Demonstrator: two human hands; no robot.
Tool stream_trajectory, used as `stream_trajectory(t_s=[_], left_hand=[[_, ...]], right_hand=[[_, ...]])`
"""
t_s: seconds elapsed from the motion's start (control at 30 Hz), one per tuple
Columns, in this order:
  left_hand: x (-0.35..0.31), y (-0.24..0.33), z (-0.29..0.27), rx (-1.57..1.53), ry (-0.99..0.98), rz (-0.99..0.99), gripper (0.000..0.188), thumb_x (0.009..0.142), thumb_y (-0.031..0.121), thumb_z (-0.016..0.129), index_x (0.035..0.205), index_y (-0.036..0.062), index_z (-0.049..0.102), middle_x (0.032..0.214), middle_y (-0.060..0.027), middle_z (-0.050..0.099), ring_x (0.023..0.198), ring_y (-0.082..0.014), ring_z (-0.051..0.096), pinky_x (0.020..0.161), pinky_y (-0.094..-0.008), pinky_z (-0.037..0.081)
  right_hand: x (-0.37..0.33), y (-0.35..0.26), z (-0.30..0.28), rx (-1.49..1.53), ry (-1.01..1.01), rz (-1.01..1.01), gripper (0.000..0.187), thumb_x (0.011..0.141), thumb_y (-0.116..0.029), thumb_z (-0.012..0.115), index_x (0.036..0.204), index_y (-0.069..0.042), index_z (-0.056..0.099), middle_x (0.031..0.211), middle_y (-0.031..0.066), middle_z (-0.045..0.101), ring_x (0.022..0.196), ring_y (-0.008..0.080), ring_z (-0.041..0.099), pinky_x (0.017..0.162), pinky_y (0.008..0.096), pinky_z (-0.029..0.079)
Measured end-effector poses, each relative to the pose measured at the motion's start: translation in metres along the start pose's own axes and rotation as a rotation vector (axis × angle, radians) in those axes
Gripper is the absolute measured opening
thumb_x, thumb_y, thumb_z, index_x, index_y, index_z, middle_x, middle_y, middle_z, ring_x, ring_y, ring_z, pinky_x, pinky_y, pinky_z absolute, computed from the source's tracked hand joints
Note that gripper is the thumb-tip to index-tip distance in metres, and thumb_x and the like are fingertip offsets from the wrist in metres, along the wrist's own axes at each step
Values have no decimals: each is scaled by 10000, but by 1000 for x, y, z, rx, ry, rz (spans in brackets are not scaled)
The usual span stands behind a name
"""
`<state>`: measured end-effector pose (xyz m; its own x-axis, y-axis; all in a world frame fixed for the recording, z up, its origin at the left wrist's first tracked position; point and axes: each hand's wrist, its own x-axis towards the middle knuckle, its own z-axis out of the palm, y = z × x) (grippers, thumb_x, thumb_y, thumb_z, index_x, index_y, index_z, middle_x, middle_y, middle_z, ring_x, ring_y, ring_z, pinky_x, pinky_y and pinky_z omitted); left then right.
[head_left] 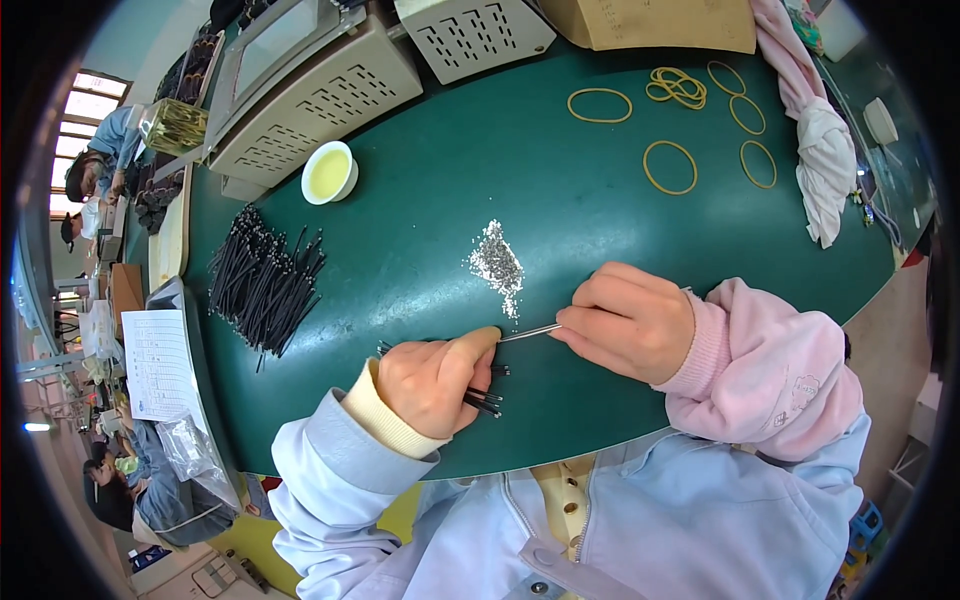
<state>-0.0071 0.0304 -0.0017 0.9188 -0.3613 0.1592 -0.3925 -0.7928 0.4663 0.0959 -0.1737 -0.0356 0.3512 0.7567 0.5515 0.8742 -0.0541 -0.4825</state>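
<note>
Closed around several thin black wires (pixel 484 402), my left hand (pixel 425 388) is just over the near part of the green table. The wire ends stick out beneath its fingers. My right hand (pixel 632 322) pinches slim metal tweezers (pixel 530 333), whose tip meets the thumb and forefinger of my left hand. What lies right at that tip is too small to make out. Beyond both hands is a small heap of tiny white and grey pieces (pixel 496 262). A large pile of short black wires (pixel 262 285) with small end tips lies to the left.
Behind the wire pile stands a white cup (pixel 330 173) of yellowish liquid. Yellow rubber bands (pixel 678 88) lie at the far right, near a white cloth (pixel 826 175). Vented metal boxes (pixel 318 105) line the back. Paper sheets (pixel 160 362) are at the left; other people sit beyond.
</note>
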Motion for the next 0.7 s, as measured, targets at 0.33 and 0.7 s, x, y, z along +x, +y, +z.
stream_trajectory(t_s=[0.33, 0.7], left_hand=[[1, 0, 0, -18, 5, 5, 372, 635, -55, 616, 990, -23, 513, 628, -48, 557, 526, -194, 580, 483, -292, 471], [-4, 2, 5, -109, 85, -126, 225, 768, 10, 604, 946, 6, 467, 576, -96, 546, 488, -250, 569, 433, -330, 447]], right_hand=[[1, 0, -2, 4, 4, 6, 130, 671, -70, 683, 725, -45, 566, 694, 40, 469, 631, 187, 486, 553, 279, 444], [10, -15, 2, 125, 104, -141, 217, 623, -27, 732, 809, -5, 621, 760, 57, 558, 616, 189, 544, 507, 279, 447]])
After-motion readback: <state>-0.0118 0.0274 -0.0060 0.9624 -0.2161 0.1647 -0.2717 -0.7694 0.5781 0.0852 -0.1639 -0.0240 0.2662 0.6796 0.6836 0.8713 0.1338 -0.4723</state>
